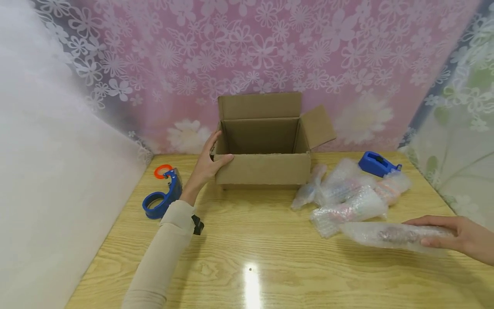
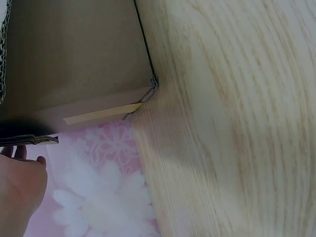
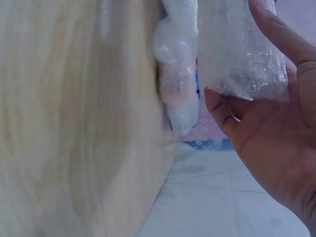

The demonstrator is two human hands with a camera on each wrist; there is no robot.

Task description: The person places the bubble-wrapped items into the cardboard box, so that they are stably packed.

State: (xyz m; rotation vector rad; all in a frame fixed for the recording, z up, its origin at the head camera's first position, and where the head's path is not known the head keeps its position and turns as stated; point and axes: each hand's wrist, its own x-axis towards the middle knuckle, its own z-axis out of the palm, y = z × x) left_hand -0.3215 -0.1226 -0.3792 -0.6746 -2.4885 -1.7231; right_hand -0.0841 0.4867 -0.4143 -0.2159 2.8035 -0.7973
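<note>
An open cardboard box (image 1: 262, 169) stands at the back of the table, its back and right flaps spread outward. At its left front corner, my left hand (image 1: 208, 159) grips the box, thumb over the front edge and fingers along the left side. In the left wrist view, the fingers of my left hand (image 2: 22, 177) are partly hidden behind a flap of the cardboard box (image 2: 74, 54). Over the right of the table, my right hand (image 1: 459, 236) holds a bubble-wrapped package (image 1: 397, 235) by its end. The right wrist view shows the package (image 3: 242, 49) between thumb and fingers.
Several bubble-wrapped packages (image 1: 351, 206) lie right of the box, beside a blue tape dispenser (image 1: 378, 164). On the left are another blue tape dispenser (image 1: 175, 189) and an orange ring (image 1: 157, 172). A floral curtain (image 1: 247, 51) hangs behind the wooden table (image 1: 247, 240).
</note>
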